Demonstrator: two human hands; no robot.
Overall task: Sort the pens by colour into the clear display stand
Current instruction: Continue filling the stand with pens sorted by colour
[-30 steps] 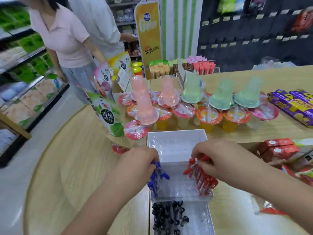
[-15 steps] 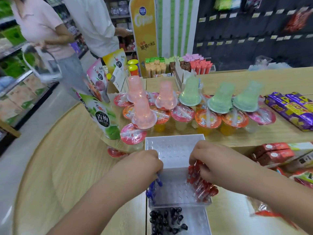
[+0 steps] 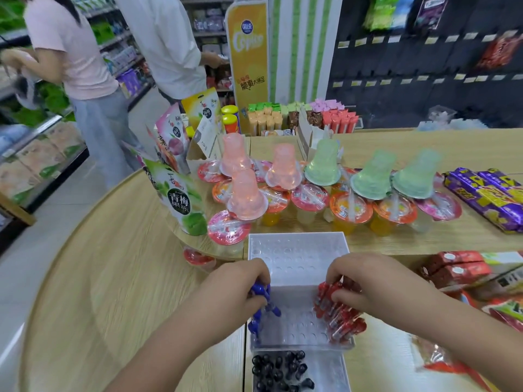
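Both hands [image 3: 237, 290] [image 3: 365, 281] grip pens; blue [image 3: 261, 309], red [image 3: 339, 318].

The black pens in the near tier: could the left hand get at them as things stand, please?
Probably not yet: the left hand grips blue pens, so it is occupied, though the black pens stand uncovered close by.
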